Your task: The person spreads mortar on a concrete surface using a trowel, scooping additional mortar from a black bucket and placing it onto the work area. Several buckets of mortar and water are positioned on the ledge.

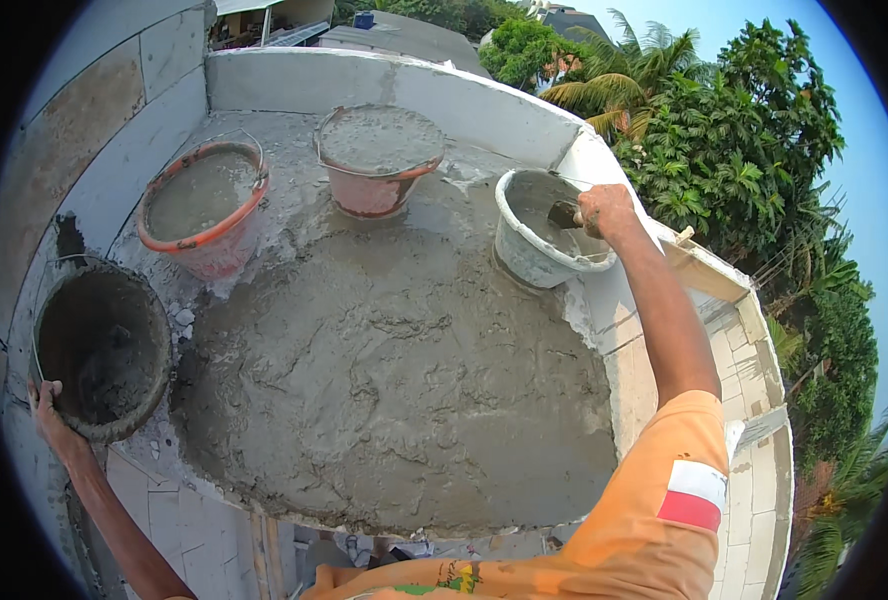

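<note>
My left hand point(52, 412) grips the rim of a dark, mortar-caked bucket point(104, 345) at the left, which is tipped with its mouth facing me; a little wet residue shows inside. At the far right, my right hand point(609, 210) is closed round the handle of a trowel point(566, 214). The trowel's blade is inside a pale grey bucket point(539, 255) that holds wet grey mortar. Between my arms spreads a thick layer of wet mortar point(394, 370) with a rough, uneven surface.
Two orange-red buckets full of mortar stand beyond the layer: one point(209, 255) at the left, one point(379, 190) at the back. A low block wall point(394, 85) borders the slab at the back and right. The slab's near edge drops toward me. Trees point(704, 150) rise outside.
</note>
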Tool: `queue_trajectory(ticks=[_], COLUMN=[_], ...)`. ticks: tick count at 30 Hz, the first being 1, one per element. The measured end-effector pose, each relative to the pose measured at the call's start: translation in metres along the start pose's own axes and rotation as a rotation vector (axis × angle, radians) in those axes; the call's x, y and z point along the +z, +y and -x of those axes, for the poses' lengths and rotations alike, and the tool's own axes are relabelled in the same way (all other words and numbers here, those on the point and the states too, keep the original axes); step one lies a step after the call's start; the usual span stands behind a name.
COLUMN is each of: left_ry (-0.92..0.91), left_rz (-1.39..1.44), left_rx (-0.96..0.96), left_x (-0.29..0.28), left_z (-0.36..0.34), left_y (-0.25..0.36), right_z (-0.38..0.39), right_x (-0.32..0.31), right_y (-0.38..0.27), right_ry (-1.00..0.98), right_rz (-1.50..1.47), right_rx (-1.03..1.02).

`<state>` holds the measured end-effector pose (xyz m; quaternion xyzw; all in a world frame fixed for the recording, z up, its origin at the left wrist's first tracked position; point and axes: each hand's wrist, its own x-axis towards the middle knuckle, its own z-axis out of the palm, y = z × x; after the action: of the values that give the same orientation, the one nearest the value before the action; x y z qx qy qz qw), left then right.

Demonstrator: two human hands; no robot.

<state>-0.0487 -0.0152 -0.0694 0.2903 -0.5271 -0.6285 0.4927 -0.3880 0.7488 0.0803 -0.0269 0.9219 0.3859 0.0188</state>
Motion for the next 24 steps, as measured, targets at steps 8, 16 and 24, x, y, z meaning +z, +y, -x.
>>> queue_trajectory(ticks=[8,16,24], left_ry=[-0.028,-0.010,-0.023], left_rz=[-0.001,0.023,-0.012], left_rx=[0.013,0.015,-0.003], left_x=[0.013,0.017,0.020], left_z=[0.020,0.038,0.037], left_y=[0.005,0.019,0.027], right_z=[-0.012,-0.027,-0.020], right_x=[-0.008,-0.063,-0.034], right_y=[-0.015,-0.003,-0.030], right_ry=[-0.210,-0.528,-0.197], right_rz=[-0.001,-0.566,-0.225], right_rx=[-0.060,-0.039,0.073])
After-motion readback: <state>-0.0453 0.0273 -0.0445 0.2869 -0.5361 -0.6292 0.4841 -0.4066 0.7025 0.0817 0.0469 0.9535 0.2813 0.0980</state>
